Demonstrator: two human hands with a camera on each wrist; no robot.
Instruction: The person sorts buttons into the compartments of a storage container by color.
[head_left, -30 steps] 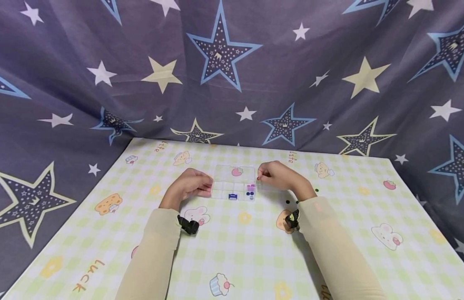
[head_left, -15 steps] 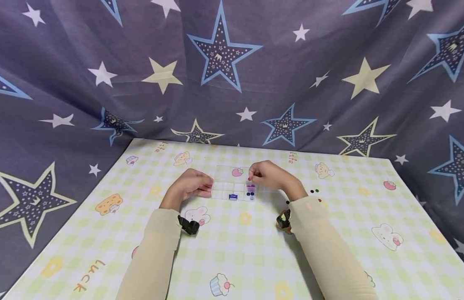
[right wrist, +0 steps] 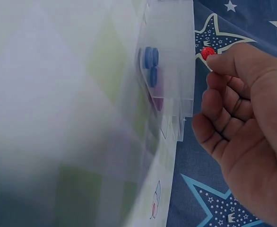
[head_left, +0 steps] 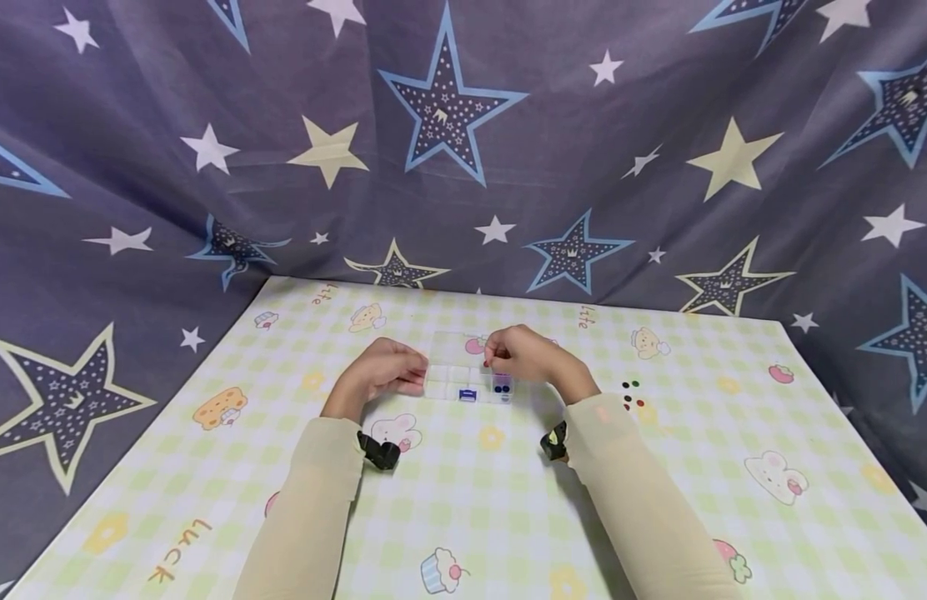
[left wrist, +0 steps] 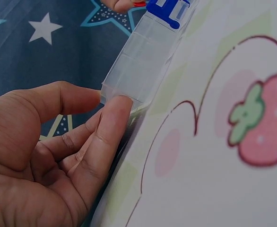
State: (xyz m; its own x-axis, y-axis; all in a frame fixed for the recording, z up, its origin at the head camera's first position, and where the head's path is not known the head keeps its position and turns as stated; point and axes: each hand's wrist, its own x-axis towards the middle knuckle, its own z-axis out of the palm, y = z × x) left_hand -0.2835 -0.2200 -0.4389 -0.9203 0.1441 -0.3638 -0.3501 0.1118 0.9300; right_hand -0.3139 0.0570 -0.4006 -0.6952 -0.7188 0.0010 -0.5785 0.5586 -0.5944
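Cream-sleeved forearms (head_left: 302,504) reach forward over a smooth, green-checked tablecloth (head_left: 463,492), its open stretch lying between them. The left hand (head_left: 381,369) pinches the left end of a clear plastic compartment box (head_left: 458,383), lid folded back; the right hand (head_left: 534,354), fingers curled, pinches a round red button (right wrist: 207,52) over it. Blue buttons (right wrist: 151,57) sit in its right end. Loose buttons (head_left: 640,403) lie beside the right sleeve, well short of the cloth's far edge, where a star-printed curtain (head_left: 553,167) hangs creased.

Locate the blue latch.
In the head view, the blue latch is on the near side of the clear box, between the left hand and blue discs.
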